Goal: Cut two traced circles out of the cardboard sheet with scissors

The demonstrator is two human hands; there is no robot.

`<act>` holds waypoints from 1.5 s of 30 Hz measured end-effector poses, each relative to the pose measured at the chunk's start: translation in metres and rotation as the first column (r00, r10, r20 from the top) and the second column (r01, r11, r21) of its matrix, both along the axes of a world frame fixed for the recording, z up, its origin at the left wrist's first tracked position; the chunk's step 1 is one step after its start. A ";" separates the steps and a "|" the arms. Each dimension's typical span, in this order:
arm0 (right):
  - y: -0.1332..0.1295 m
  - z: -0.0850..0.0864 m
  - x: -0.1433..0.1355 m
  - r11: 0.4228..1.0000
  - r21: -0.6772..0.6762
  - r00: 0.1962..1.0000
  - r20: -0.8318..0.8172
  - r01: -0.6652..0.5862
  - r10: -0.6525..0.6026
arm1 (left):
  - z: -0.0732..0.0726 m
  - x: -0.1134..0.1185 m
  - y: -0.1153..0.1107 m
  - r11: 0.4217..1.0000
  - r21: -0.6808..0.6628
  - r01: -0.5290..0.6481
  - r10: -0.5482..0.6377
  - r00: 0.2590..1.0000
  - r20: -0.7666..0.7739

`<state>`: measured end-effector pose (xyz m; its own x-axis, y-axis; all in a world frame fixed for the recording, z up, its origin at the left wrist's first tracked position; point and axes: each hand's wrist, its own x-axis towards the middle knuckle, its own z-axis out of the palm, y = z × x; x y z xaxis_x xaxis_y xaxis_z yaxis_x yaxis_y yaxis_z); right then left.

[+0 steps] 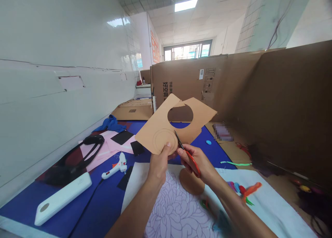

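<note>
My left hand (161,163) pinches the lower edge of a tan cardboard sheet (160,115), thumb on top. The sheet has a large round hole, and two drawn rings, one inside the other, lie near my thumb. In my right hand (195,158) is a pair of scissors (193,161) with red handles and dark blades. The blades meet the card at the right side of the drawn circle, along a cut edge. Below my hands, a cut cardboard disc (192,182) rests on white paper (168,210) with a printed petal pattern.
On the left lie a white glue gun (115,167), a long white device (63,198), a black strapped item (77,158), pink sheets (103,144) and blue cloth (110,124). Colourful yarn bits (243,191) lie right. Large cardboard boxes (189,79) wall off the back and right.
</note>
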<state>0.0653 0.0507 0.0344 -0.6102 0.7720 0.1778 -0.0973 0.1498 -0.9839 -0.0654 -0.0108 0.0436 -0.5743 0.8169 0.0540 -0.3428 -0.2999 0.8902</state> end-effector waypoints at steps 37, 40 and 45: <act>-0.013 0.003 -0.007 0.998 -0.039 0.999 -0.021 -0.047 0.047 | 0.006 0.011 -0.004 0.988 0.123 -0.089 0.073 0.989 0.130; -0.012 0.002 -0.006 0.998 -0.040 0.998 -0.023 -0.057 0.056 | 0.006 0.011 -0.004 0.988 0.131 -0.078 0.061 0.990 0.127; -0.011 0.002 -0.005 0.997 -0.055 0.999 -0.012 -0.051 0.050 | 0.003 0.010 -0.002 0.987 0.138 -0.083 0.065 0.990 0.127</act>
<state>0.0599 0.0399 0.0359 -0.6470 0.7491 0.1423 -0.1136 0.0898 -0.9895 -0.0553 -0.0133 0.0468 -0.6424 0.7607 0.0928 -0.4183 -0.4495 0.7892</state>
